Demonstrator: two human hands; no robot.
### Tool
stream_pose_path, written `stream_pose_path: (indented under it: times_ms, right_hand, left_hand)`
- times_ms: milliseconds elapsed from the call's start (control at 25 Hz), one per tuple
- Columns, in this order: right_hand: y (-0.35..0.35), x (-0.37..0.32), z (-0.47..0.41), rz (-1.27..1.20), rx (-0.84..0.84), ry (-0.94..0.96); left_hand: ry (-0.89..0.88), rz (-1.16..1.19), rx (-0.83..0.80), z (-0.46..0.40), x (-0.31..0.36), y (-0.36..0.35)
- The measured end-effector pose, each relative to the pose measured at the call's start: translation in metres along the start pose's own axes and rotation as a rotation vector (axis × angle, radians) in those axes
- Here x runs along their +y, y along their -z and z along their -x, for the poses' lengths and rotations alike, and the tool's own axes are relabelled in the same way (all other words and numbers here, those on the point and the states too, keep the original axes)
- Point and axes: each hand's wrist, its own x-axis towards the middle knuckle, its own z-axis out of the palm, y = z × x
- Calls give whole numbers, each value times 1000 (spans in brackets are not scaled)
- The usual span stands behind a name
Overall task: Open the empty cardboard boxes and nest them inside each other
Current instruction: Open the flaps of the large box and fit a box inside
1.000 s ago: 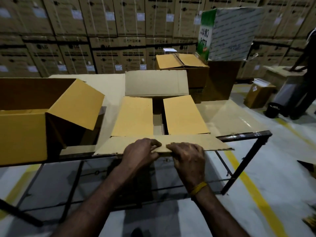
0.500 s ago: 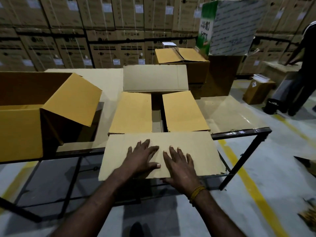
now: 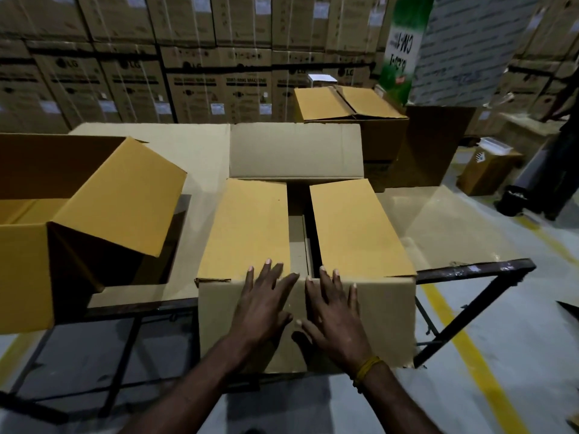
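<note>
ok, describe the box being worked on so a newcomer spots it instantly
On the metal-framed table, find the centre box, right of the tipped box. Only it has both hands, left and right, flat on its near flap, folded down over the table edge.

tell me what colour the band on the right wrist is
Yellow-orange, a thin band on the right wrist, seen in the head view.

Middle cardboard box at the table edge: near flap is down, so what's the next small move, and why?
Probably spread the two yellow-brown side flaps outward. Both open hands, left hand and right hand, lie flat on the near flap of the brown cardboard box, folded down, while the side flaps cover the opening except a narrow gap.
</note>
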Motion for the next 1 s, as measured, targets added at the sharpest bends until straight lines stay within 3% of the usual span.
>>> stream_pose_path:
  times_ms: [200,280,400,480,640,800,1000]
  right_hand:
    - [0,8,-52,-185,329,-152]
    - [5,11,-74,-159,357,-248]
    - [20,9,-103,-58,111,-386]
    - [27,12,-114,-16,-52,-435]
    - [35,15,-119,62,-79,-458]
    - [40,17,-106,44,191,-303]
    - [62,52,-94,51,643,-116]
  left_hand:
    - [-74,143,119,-22,-18,-19]
    - [-55,200,187,-28,-18,-24]
    - [42,293,203,-47,-16,-21]
    - [113,304,114,-67,-13,-12]
    - [104,220,-184,-127,-15,-13]
    - [73,252,-246,-178,-10,-29]
    - [-50,795,14,-213,38,-14]
